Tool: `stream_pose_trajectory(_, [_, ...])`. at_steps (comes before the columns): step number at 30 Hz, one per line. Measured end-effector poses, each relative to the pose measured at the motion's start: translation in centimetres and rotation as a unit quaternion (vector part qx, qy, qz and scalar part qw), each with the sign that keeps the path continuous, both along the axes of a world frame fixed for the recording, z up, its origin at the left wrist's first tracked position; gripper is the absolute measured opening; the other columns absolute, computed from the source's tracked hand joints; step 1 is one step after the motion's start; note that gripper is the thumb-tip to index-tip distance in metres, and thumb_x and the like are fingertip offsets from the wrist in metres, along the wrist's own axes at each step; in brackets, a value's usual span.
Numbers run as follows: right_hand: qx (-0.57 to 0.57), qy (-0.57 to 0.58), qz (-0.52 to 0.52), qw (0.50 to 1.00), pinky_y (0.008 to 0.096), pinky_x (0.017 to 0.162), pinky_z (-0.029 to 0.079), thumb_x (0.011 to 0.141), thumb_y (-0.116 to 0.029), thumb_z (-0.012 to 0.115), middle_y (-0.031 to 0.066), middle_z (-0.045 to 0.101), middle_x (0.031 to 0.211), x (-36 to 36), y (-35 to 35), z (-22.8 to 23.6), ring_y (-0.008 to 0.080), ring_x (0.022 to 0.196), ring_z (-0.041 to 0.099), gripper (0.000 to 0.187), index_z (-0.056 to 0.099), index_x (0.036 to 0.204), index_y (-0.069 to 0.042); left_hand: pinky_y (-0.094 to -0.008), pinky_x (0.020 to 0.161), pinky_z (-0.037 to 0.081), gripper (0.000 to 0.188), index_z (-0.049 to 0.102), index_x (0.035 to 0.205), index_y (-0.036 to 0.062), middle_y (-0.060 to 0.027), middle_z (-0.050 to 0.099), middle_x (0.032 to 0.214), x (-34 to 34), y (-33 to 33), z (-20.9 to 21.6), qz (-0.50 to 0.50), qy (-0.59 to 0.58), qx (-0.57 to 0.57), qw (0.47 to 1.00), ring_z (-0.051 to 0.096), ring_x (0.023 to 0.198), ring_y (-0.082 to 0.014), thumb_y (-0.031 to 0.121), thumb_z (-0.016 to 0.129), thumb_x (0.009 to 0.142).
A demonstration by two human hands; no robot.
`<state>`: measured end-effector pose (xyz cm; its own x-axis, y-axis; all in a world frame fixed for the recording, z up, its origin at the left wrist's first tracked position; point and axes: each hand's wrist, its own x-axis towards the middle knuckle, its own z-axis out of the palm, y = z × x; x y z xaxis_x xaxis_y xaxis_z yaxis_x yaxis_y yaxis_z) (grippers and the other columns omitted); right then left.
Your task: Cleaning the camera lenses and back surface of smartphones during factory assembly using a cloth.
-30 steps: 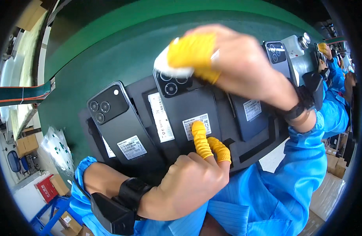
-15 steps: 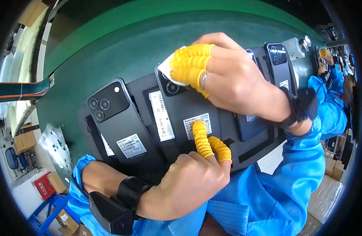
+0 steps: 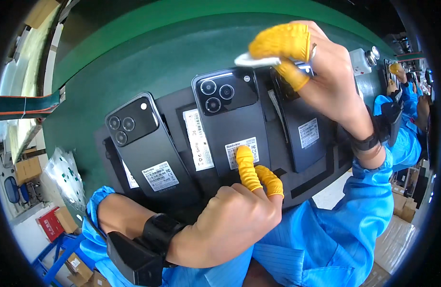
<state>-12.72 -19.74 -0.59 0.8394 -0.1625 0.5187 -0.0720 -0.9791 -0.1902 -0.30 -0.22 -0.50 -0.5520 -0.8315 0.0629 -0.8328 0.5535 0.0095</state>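
Several dark smartphones lie back up in a black foam tray (image 3: 175, 112), each with a silver label. My left hand (image 3: 230, 222) reaches over the middle smartphone (image 3: 232, 125); its yellow-covered index finger presses the label and another covered finger bends beside it. Its thumb is hidden. That phone's camera panel is uncovered. Raised above the tray's far side, my right hand (image 3: 321, 67) pinches a folded white wiping cloth (image 3: 259, 61) between yellow-covered fingers. Below it is another smartphone (image 3: 297, 150), its camera end partly hidden. The left smartphone (image 3: 156, 146) lies tilted, untouched.
A green work surface (image 3: 172, 52) runs behind the tray. A white bottle with a metal top (image 3: 361, 61) stands at the far right. Clear plastic bags (image 3: 65, 177) sit at the left edge. Further right, a co-worker in a blue sleeve (image 3: 407, 112) works.
My right hand has lifted off the middle smartphone's camera panel and moved right and away with the cloth. My left hand has stayed nearly still on the label.
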Motion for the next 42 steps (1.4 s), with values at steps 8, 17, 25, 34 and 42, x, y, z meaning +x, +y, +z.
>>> stream_pose_trajectory(8, [0.043,0.036,0.148,0.987,0.0437,0.087,0.049,0.071,-0.001,0.067,0.0112,0.068,0.096,1.5,-0.5,-1.6,0.0294,0.092,0.065,0.022,0.067,0.093,-0.001,-0.0237,0.032,0.032,0.028,0.067,0.090,0.0009,-0.0058,0.052,0.049,0.6,0.1,-0.1,-0.002,0.020,-0.002,1.000,0.045,0.035,-0.0102,0.023,0.063,0.072])
stream_pose_trajectory(17, [-0.003,-0.008,0.047,0.999,0.0386,0.083,0.052,0.071,0.001,0.068,0.0112,0.068,0.094,1.3,0.1,-1.4,0.0283,0.087,0.066,0.021,0.067,0.092,-0.001,-0.0253,0.032,0.033,0.029,0.067,0.091,0.0030,-0.0040,0.050,0.049,0.6,0.0,-0.1,-0.009,0.012,0.010,1.000,0.047,0.036,-0.0108,0.027,0.065,0.075])
stream_pose_trajectory(25, [-0.074,0.004,0.120,0.990,0.0361,0.087,0.052,0.070,-0.012,0.061,0.0079,0.065,0.082,-0.8,3.2,-2.9,0.0226,0.076,0.065,0.023,0.067,0.090,-0.001,-0.0250,0.033,0.034,0.029,0.067,0.091,0.0036,-0.0044,0.051,0.051,0.2,0.5,0.3,0.009,0.001,0.005,1.000,0.047,0.036,-0.0111,0.027,0.065,0.074])
stream_pose_trajectory(34, [0.005,-0.040,0.177,0.983,0.0370,0.087,0.052,0.064,-0.013,0.063,0.0053,0.063,0.077,0.5,3.1,-4.3,0.0222,0.077,0.064,0.018,0.065,0.079,-0.002,-0.0245,0.033,0.033,0.029,0.066,0.091,0.0035,-0.0067,0.053,0.052,0.3,0.1,-0.1,-0.007,-0.016,0.022,1.000,0.046,0.036,-0.0107,0.029,0.065,0.077])
stream_pose_trajectory(42, [0.045,0.073,0.098,0.991,0.0391,0.085,0.052,0.076,-0.002,0.065,0.0138,0.068,0.103,-3.3,0.1,-1.1,0.0298,0.095,0.066,0.026,0.066,0.102,0.000,-0.0242,0.033,0.033,0.032,0.066,0.094,0.0029,-0.0077,0.052,0.053,0.1,0.3,0.1,-0.002,-0.029,0.018,0.999,0.045,0.036,-0.0105,0.030,0.065,0.078])
